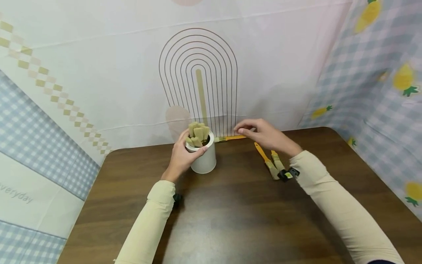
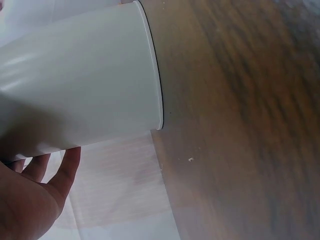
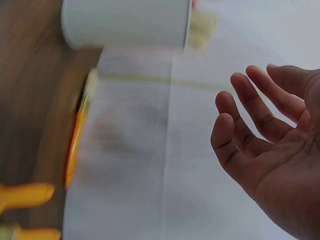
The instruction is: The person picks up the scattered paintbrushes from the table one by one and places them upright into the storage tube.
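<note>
My left hand point(image 1: 182, 156) grips a pale grey cylindrical can point(image 1: 205, 161) near its rim, thumb on the near side and fingers round the left. The can stands on the table, and several paintbrushes point(image 1: 199, 132) poke out of it, bristles up. In the left wrist view, curled fingers point(image 2: 67, 170) press against the can's side. Holding nothing, my right hand point(image 1: 260, 134) hovers over the back of the table, right of the can. Its fingers are loosely bent in the right wrist view. Beneath it lies an orange-handled paintbrush point(image 1: 235, 137) along the back edge.
Two more orange-handled paintbrushes, one point(image 1: 267, 161) beside the other point(image 1: 277, 159), lie on the brown wooden table point(image 1: 224, 216) below my right forearm. A white cloth with printed arches point(image 1: 211, 88) hangs right behind the table. Checked cloth point(image 1: 362, 80) covers the right side.
</note>
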Motion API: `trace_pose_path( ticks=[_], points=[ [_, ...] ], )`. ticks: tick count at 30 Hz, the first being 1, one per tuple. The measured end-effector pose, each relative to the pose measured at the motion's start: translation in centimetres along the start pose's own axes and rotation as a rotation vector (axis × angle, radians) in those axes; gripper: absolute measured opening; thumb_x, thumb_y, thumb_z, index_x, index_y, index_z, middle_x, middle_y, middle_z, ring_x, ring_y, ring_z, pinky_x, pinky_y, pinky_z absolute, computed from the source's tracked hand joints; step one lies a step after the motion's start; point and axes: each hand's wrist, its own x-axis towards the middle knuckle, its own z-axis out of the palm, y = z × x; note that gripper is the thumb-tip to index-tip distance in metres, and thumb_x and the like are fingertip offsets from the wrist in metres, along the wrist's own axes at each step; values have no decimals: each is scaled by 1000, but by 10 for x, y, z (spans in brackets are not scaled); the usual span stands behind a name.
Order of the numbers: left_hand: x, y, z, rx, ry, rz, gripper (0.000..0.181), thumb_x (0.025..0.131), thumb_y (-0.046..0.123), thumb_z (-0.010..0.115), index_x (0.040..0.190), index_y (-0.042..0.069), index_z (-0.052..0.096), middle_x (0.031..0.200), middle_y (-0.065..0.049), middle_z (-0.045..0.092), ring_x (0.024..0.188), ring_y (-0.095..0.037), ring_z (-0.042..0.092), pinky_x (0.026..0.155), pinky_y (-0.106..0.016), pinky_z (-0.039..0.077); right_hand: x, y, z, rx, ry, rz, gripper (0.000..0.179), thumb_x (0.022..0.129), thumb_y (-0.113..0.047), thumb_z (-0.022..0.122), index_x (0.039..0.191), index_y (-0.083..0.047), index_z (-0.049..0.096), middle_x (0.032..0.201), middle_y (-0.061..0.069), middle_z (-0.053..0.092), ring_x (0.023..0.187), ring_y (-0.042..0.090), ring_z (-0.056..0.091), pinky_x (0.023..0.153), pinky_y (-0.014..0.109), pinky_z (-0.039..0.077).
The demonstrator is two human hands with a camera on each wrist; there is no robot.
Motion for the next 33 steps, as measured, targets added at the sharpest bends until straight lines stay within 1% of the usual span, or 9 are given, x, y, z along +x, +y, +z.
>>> trace_pose_path(
  ticks=[4, 7, 12, 15, 17, 20, 24, 28, 33],
  points=[
    [0, 0, 0, 12, 0, -8, 90, 83, 48, 86, 156, 10, 51, 162, -3, 45, 145, -28, 48, 117, -52, 40, -21, 28, -16, 15, 4, 101, 31, 112, -28, 55, 133, -12, 70, 127, 7, 71, 104, 23, 66, 86, 40, 55],
    [0, -2, -2, 18, 5, -3, 91, 82, 48, 86, 156, 9, 51, 162, -4, 46, 145, -28, 47, 117, -52, 40, -32, 51, -18, 10, 28, 154, 32, 111, -30, 56, 135, -12, 69, 131, 9, 68, 109, 27, 65, 87, 39, 54],
    [1, -2, -2, 11, 11, 10, 88, 82, 47, 86, 155, 10, 52, 161, -3, 47, 144, -27, 48, 117, -51, 40, -45, 88, -9, -74, 49, 217, 31, 111, -26, 57, 134, -9, 69, 135, 16, 67, 113, 35, 66, 88, 47, 54],
    [1, -2, -1, 4, 2, 11, 87, 83, 47, 86, 155, 12, 52, 161, -3, 46, 144, -26, 48, 117, -51, 40, -50, 105, 1, -122, 48, 244, 29, 110, -20, 58, 134, -6, 69, 130, 18, 69, 111, 36, 67, 87, 50, 55],
    [1, -2, -1, 7, -2, 10, 87, 83, 47, 86, 155, 12, 52, 161, -2, 46, 144, -26, 48, 117, -51, 40, -50, 114, 9, -147, 47, 239, 29, 109, -16, 60, 134, -3, 68, 128, 19, 70, 111, 36, 67, 88, 52, 56],
    [2, -2, -1, 8, 4, 14, 87, 83, 47, 86, 155, 12, 52, 160, -3, 47, 143, -27, 49, 116, -52, 41, -41, 122, 20, -201, 53, 227, 30, 107, -11, 62, 134, 2, 67, 128, 22, 68, 113, 39, 65, 92, 55, 55],
    [2, -3, -3, 15, 8, 14, 87, 83, 48, 86, 155, 12, 52, 161, -4, 47, 144, -27, 48, 117, -52, 40, -20, 124, 33, -279, 28, 250, 36, 107, -11, 63, 139, 6, 62, 137, 27, 62, 125, 44, 59, 102, 59, 50],
    [1, -4, -2, 0, -3, 23, 84, 83, 47, 86, 154, 15, 53, 160, -3, 47, 143, -25, 48, 117, -51, 40, 4, 120, 43, -347, -28, 263, 44, 107, -15, 63, 146, 6, 57, 145, 27, 57, 134, 45, 53, 110, 59, 45],
    [2, -5, 3, -15, 7, 36, 81, 83, 44, 87, 152, 14, 56, 158, -3, 49, 141, -25, 50, 116, -49, 41, 31, 112, 56, -408, -105, 226, 46, 108, -13, 61, 148, 9, 53, 145, 28, 56, 134, 44, 54, 110, 57, 46]
  ],
)
